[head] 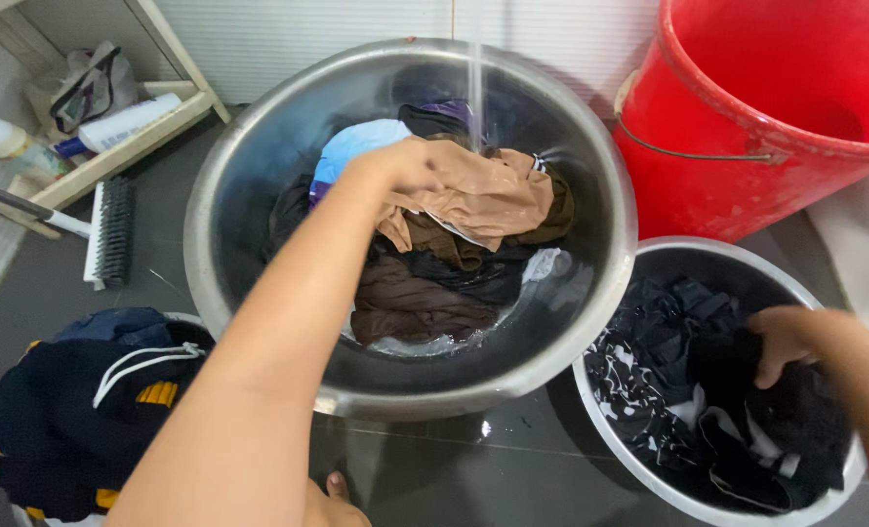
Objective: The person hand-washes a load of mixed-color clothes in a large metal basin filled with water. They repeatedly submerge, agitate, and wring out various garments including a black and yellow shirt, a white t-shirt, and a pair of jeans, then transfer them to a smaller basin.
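My left hand (405, 168) reaches into a large steel basin (222, 176) and grips a tan garment (488, 195) lying on top of brown, black and light blue clothes. A thin stream of water (474, 68) falls into the basin beside it. My right hand (790, 342) is down in a smaller steel basin (602, 420) at the right, fingers closed on dark black-and-white clothes (688, 390).
A red bucket (747, 117) stands at the back right. A scrub brush (112, 229) lies on the dark floor at left, near a low shelf with bottles (112, 122). A pile of navy clothes (73, 420) fills a container at the lower left.
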